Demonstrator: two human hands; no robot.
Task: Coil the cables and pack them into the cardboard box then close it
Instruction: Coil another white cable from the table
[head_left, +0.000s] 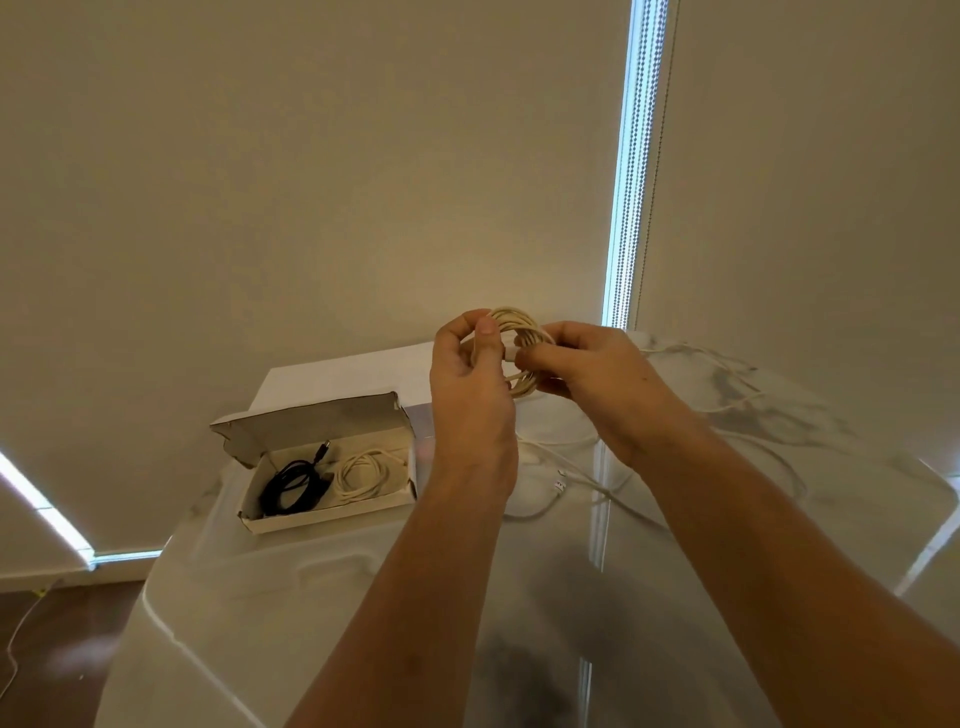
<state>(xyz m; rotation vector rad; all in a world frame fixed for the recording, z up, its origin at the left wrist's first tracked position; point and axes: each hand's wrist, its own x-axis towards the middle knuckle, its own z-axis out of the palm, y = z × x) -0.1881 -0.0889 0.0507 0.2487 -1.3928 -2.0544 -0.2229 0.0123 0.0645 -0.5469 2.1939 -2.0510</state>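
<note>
Marble table (675, 545) | cream cable coil (522, 332) pinched between left hand (470, 379) and right hand (597, 379), raised beside open box (332, 514)

Box (332, 512): open top, your way in | lid (311, 426) upright behind | loose cables (571, 483) cross table (363, 597) right of it.

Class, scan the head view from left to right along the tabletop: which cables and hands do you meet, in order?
Black cable in the cardboard box → white coiled cable beside it → left hand → cream coil held between both hands → right hand → loose white cables.
</note>
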